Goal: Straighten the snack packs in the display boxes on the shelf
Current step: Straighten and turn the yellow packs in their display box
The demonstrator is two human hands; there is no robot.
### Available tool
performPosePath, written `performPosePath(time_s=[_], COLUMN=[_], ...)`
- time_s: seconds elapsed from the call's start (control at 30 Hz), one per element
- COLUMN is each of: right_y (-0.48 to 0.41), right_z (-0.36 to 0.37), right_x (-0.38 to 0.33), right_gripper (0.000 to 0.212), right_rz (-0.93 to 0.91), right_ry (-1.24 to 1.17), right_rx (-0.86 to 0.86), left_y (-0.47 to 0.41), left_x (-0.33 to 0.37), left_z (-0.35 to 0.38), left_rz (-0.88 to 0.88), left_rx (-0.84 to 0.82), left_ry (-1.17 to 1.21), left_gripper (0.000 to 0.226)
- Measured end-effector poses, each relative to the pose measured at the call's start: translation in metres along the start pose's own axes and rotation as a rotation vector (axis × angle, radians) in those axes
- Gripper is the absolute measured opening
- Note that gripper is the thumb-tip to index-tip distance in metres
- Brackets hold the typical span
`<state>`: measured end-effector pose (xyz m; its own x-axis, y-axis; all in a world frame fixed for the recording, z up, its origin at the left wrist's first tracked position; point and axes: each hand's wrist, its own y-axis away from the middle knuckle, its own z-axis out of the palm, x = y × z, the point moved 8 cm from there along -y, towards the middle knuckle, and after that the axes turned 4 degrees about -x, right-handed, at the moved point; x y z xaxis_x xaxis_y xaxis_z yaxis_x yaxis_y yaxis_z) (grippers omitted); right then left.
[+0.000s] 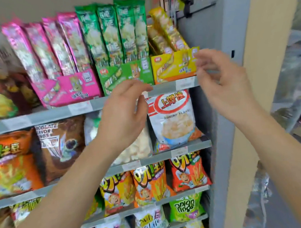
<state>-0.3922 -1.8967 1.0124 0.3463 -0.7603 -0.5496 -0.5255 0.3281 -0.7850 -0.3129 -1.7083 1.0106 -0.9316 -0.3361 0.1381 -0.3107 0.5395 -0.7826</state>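
Yellow packs [168,29]: in the yellow box [174,66], leaning left and uneven; probably the step in hand.
Right hand [221,83]: at the yellow box's upper right corner, fingers loosely curled; blur hides whether they pinch it.
Left hand [124,105]: below-left of the yellow box, before the shelf edge [52,115], fingers loosely bent, holding nothing.
Advice: steady the yellow box, then push the pack tops rightward until upright, without crushing them.

wall [21,8]: beige | shelf post [222,143]: grey | side panel [269,44]: tan
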Motion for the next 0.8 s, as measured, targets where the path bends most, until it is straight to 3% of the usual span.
performPosePath(time_s=[0.17, 0.37, 0.57, 0.7, 0.8], right_y=[-0.052, -0.111, -0.151, -0.164, -0.171], right_z=[0.004, 0.023, 0.054, 0.066, 0.071], right_x=[0.007, 0.044, 0.074, 0.098, 0.107], right_gripper=[0.043, 0.05, 0.056, 0.057, 0.05], right_rz=[-0.059, 0.102, 0.138, 0.239, 0.232], right_ry=[0.036, 0.055, 0.275, 0.51, 0.653], right_rx=[-0.04, -0.074, -0.123, -0.191, -0.215], left_y=[-0.06, -0.118, -0.161, -0.166, -0.164], left_x=[-0.002, -0.001, -0.016, -0.02, -0.025], left_z=[0.009, 0.024, 0.062, 0.106, 0.113], left_rz=[0.044, 0.142, 0.111, 0.239, 0.35], left_rx=[-0.031, -0.059, -0.194, -0.335, -0.325], left_ry=[-0.153, -0.426, -0.526, -0.74, -0.848], left_gripper=[0.027, 0.029, 0.033, 0.04, 0.035])
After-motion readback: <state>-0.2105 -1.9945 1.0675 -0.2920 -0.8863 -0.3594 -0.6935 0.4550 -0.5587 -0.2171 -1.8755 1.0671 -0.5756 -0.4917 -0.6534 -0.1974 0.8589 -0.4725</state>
